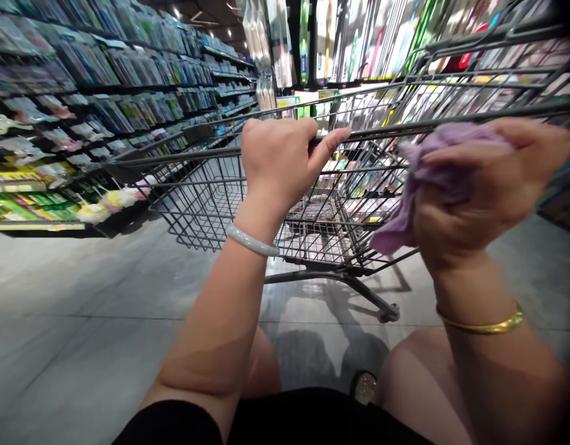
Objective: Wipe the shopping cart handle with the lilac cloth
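Observation:
A dark wire shopping cart [206, 201] stands crosswise in front of me. My left hand [282, 164] is wrapped over its top rim, with the thumb stretched along the bar to the right. On the right, my right hand [475, 191] is closed around a crumpled purple cloth [396, 225], close to the cart's rim; whether it touches the bar cannot be made out. The cloth bunches above the fingers and hangs down beside them. The right hand is slightly blurred.
Shelves of packaged goods [141, 68] run along the left. More hanging goods [350, 40] are behind the cart. A cart wheel [389, 312] rests on the grey tiled floor [81, 346]. My knees and one shoe [365, 387] show below.

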Demonstrator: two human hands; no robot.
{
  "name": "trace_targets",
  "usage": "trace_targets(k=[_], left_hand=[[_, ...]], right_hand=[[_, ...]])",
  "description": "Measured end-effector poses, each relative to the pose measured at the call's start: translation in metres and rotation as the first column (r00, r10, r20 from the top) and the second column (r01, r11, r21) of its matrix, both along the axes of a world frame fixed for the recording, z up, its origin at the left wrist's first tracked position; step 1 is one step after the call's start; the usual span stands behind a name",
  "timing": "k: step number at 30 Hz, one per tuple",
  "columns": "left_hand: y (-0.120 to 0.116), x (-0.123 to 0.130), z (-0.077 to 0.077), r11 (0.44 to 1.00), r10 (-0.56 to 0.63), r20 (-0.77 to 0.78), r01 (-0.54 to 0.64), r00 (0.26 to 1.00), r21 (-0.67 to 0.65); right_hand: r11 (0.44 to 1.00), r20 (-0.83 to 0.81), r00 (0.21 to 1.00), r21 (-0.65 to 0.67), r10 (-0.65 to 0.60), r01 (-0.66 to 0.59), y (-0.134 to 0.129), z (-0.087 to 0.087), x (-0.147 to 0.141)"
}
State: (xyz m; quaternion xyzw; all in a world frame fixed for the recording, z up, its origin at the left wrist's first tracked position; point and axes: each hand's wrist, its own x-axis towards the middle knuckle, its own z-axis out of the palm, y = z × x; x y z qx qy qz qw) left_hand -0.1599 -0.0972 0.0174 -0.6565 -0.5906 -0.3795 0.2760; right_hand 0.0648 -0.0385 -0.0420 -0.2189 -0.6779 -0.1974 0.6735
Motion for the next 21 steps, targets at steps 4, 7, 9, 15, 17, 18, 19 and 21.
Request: trace_targets(k=[4,7,9,15,17,18,19,21], left_hand=[[0.000,0.000,0.000,1.000,0.008,-0.010,-0.008,1.000,-0.012],[0.000,0.000,0.000,1.000,0.023,-0.026,-0.023,0.999,0.010],[0.000,0.000,0.000,0.999,0.018,-0.025,-0.017,1.000,0.041],[0.000,0.000,0.000,0.999,-0.006,-0.014,0.006,1.000,0.044],[0.000,-0.001,0.000,1.000,0.011,-0.013,-0.011,1.000,0.017],[0.000,-0.001,0.001,1.000,0.017,-0.012,-0.017,1.000,0.004],[0.000,-0.001,0.001,1.000,0.020,-0.010,-0.020,1.000,-0.004],[0.000,-0.001,0.001,1.000,0.016,-0.009,-0.016,1.000,0.002]], right_hand=[[0.999,-0.066,0.998,-0.037,-0.018,0.015,0.004,-0.001,-0.001],[0.999,0.099,0.994,-0.004,0.041,-0.040,0.002,-0.013,-0.018],[0.995,0.223,0.972,0.051,0.071,-0.084,-0.001,-0.017,-0.028],[0.998,0.035,0.999,0.051,0.039,-0.041,0.000,0.005,-0.007],[1.000,-0.037,0.999,-0.016,-0.013,0.012,0.002,0.009,0.002],[0.999,-0.046,0.999,-0.035,-0.030,0.028,0.003,0.009,0.002],[0.998,-0.031,0.999,-0.046,-0.034,0.032,0.003,0.007,0.000],[1.000,0.026,1.000,-0.013,-0.010,0.010,0.002,0.000,-0.012]])
